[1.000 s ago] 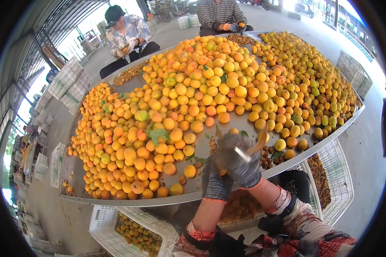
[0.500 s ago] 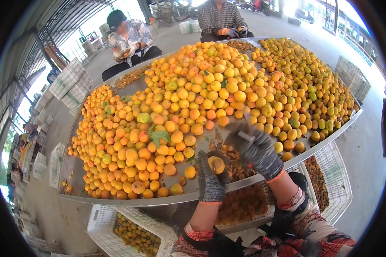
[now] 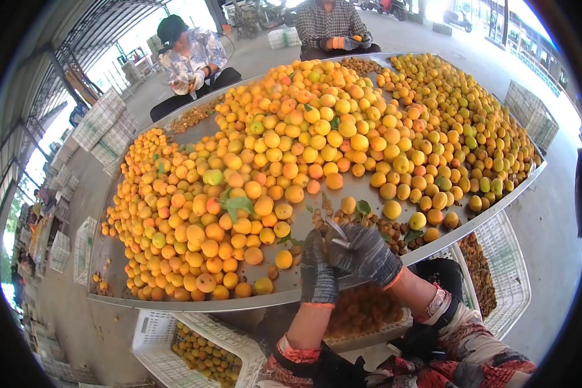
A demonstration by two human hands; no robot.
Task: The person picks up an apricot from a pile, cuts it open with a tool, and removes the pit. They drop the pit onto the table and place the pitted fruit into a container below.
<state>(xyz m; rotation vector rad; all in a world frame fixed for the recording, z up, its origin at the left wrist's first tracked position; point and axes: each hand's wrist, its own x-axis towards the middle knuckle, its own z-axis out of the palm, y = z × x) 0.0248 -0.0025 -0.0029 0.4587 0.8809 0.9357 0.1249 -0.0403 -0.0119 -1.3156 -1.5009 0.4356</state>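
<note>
Dark striped gloves cover both of my hands, which meet over the near edge of a metal table point(image 3: 207, 302). My left hand point(image 3: 318, 271) is upright with its fingers closed; whatever is inside is hidden. My right hand point(image 3: 362, 251) presses against it and grips a small pale tool point(image 3: 337, 233), its short end sticking out above the fingers. Behind them lie brown pits point(image 3: 394, 231) and a few loose apricots, one of them a yellow apricot point(image 3: 392, 209). A large heap of orange apricots point(image 3: 239, 194) spreads to the left and back.
Smaller, greener apricots point(image 3: 472, 139) cover the right side. White crates stand below the near edge, one with apricots point(image 3: 207, 355), another with brown pieces point(image 3: 478, 275). Two people sit across the table, one in a floral shirt point(image 3: 200, 55), one in a checked shirt point(image 3: 333, 26).
My right hand has moved left and down against my left hand. The apricot that showed in my left hand is now hidden. Loose apricots now show behind my right hand.
</note>
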